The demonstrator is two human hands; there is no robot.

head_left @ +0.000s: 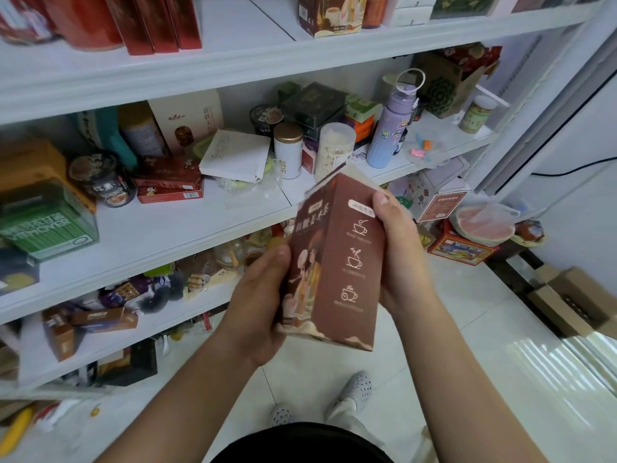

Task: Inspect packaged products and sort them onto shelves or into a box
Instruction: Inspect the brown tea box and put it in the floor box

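Note:
I hold a tall brown product box (337,262) upright in front of me, its side panel with three white cup icons turned toward me and a picture of figures on the face at left. My left hand (258,305) grips its lower left side. My right hand (399,252) grips the right side, thumb near the top corner. The box's top flap looks slightly lifted. Behind it stands a white shelf unit (160,228) with several levels.
The middle shelf carries a lilac bottle (389,128), a white tin (288,148), a clear jar (334,148), red flat boxes (168,182) and a green box (46,218). An open cardboard box (574,302) sits on the floor at right. A red tin (460,247) lies under the shelves.

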